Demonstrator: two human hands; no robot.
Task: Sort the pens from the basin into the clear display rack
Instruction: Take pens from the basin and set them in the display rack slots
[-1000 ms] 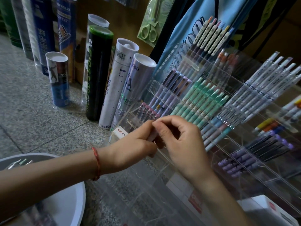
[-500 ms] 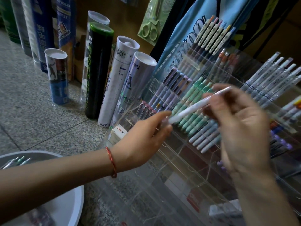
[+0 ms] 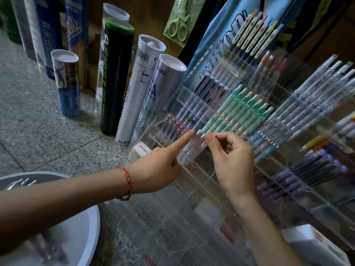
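Your right hand [image 3: 232, 162] pinches the top of a pale pen [image 3: 200, 140] between thumb and forefinger, with the other fingers curled loosely behind. The pen stands tilted in a slot near the left edge of the clear display rack [image 3: 288, 189]. Your left hand [image 3: 159, 169] has its forefinger stretched straight, the tip touching the top of the pink pens [image 3: 187, 150] just left of the pinched one in that slot. Its other fingers are folded under and grip nothing you can see.

Just off the rack's left edge sits a small white box [image 3: 141, 149] printed "deli" in red. Leaning beside the same edge, a lilac tube [image 3: 153, 96] also reads "deli" near its cap, and the white tube [image 3: 138, 85] next to it carries a barcode. The lettering on the green-capped black tube [image 3: 113, 83] is too blurred to read.

The basin [image 3: 92, 217] lies left of and below the rack, its white rim under your left forearm, with a few pens [image 3: 19, 184] at its far side. Speckled stone floor [image 3: 38, 131] stretches from the rack's left edge out towards the tubes.
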